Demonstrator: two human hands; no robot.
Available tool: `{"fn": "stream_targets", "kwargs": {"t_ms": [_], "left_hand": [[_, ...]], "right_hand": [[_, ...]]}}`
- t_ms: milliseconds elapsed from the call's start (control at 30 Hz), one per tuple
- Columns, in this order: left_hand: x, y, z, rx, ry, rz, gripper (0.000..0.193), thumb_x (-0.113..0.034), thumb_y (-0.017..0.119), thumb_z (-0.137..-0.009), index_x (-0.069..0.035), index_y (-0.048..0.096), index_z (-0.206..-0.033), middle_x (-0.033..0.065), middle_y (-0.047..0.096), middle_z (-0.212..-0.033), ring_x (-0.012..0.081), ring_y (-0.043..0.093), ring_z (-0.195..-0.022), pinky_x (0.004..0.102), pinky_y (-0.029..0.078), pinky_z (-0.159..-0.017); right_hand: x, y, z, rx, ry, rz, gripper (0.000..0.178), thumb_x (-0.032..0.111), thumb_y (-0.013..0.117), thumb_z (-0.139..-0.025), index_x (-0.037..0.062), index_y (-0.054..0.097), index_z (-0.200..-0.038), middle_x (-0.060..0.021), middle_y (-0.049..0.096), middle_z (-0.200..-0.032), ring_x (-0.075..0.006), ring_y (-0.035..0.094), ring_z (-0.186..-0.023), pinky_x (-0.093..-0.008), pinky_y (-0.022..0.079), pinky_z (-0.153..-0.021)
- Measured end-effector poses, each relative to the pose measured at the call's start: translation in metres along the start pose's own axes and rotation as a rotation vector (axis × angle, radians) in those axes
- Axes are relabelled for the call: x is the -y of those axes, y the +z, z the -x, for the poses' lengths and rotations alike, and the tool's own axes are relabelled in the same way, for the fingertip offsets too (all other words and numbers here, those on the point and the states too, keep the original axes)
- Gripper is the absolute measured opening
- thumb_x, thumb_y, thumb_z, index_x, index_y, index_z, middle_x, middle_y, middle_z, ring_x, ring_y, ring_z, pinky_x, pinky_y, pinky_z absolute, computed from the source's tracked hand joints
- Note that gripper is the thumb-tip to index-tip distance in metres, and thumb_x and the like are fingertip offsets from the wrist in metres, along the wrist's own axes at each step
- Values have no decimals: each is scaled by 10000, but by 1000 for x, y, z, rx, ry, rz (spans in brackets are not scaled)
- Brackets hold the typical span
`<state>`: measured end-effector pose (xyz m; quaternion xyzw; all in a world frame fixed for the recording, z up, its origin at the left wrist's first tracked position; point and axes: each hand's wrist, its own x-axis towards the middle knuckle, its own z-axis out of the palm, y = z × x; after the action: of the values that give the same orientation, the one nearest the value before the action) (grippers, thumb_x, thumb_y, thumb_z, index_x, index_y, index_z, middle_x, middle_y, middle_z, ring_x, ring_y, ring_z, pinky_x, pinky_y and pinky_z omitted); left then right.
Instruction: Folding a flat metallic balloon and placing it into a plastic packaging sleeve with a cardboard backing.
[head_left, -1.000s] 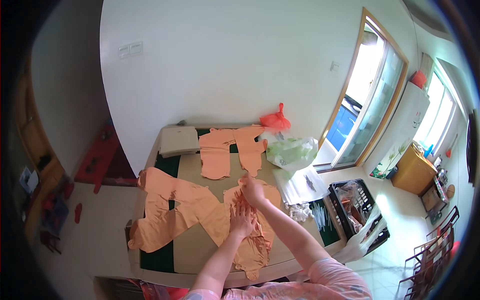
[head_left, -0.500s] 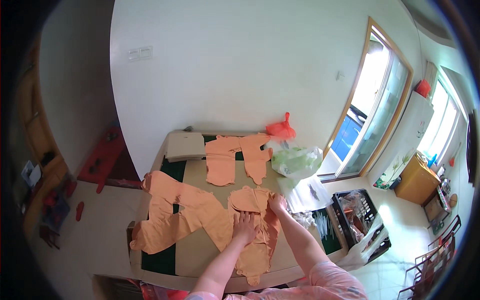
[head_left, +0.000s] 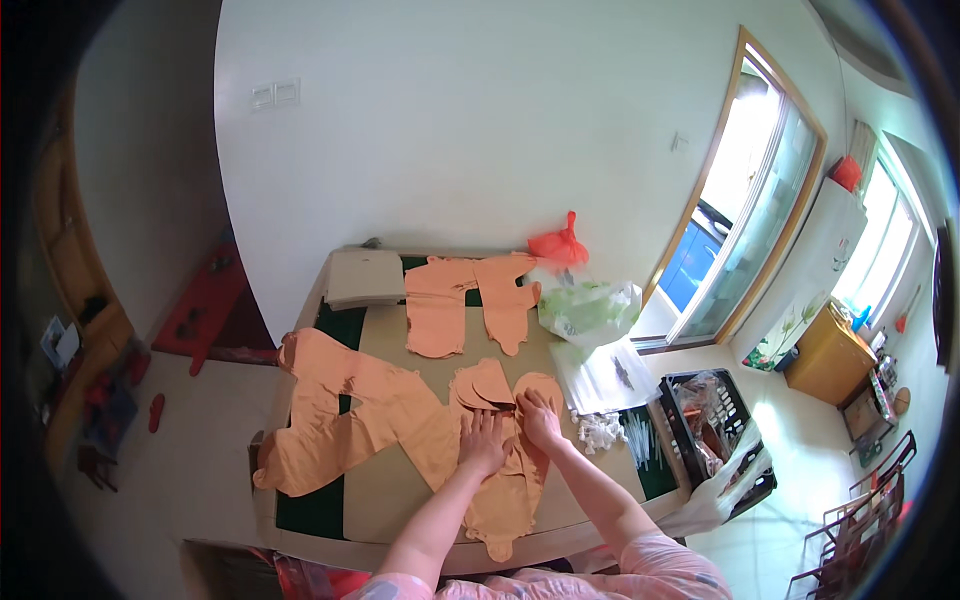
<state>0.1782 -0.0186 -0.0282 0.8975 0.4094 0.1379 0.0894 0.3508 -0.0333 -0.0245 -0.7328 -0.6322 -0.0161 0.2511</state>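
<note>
Both hands rest flat on a stack of small rounded orange fabric pieces [head_left: 497, 388] near the middle of the rectangular work table [head_left: 385, 492], slightly toward its right edge. Left hand [head_left: 484, 442] lies palm down, fingers spread and straight, pressing the cloth, gripping nothing. Right hand [head_left: 540, 418] just beside it, fingers extended flat on the same stack, also not closed around anything. Under and below the hands a long orange fabric piece [head_left: 500, 505] runs to the near edge. A large sprawling orange cut fabric panel [head_left: 345, 415] covers the left half, hanging over the left edge. Two more orange garment-shaped pieces [head_left: 468, 300] lie toward the far edge, well apart from the hands. A flat beige stack of paper or card [head_left: 365, 277] sits at the far left corner. A pale green plastic bag [head_left: 588, 308] and a red plastic bag [head_left: 558, 246] sit at the far right corner. White sheets in clear plastic [head_left: 610, 375] lie along the right edge, near the right hand. A black plastic crate [head_left: 710, 425] stands beyond the right edge.
</note>
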Motion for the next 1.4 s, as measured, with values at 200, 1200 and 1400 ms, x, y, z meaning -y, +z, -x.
{"fn": "stream_targets", "kwargs": {"t_ms": [200,1200,1400], "left_hand": [[3,3,-1,-18,8,12,693,-512,460,-915,-90,344,-1452,174,304,-1511,326,223,-1428,549,106,-1158],[24,-13,-68,-35,136,132,308,-206,594,-830,-63,611,-1103,126,590,-1194,277,509,-1179,451,353,-1042],[28,-1,-95,27,140,78,342,-222,520,-875,-70,582,-1176,102,564,-1276,272,477,-1247,513,319,-1074]], "right_hand": [[22,0,23,80,-69,-61,516,86,507,-865,107,480,-1380,-103,454,-1437,-281,369,-1369,-522,211,-1143],[29,-4,29,100,-198,32,515,97,489,-844,66,480,-1357,-92,447,-1437,-260,344,-1381,-526,238,-1126],[24,-1,29,159,-209,69,527,85,504,-819,78,500,-1346,-90,449,-1438,-257,356,-1376,-517,231,-1132]]}}
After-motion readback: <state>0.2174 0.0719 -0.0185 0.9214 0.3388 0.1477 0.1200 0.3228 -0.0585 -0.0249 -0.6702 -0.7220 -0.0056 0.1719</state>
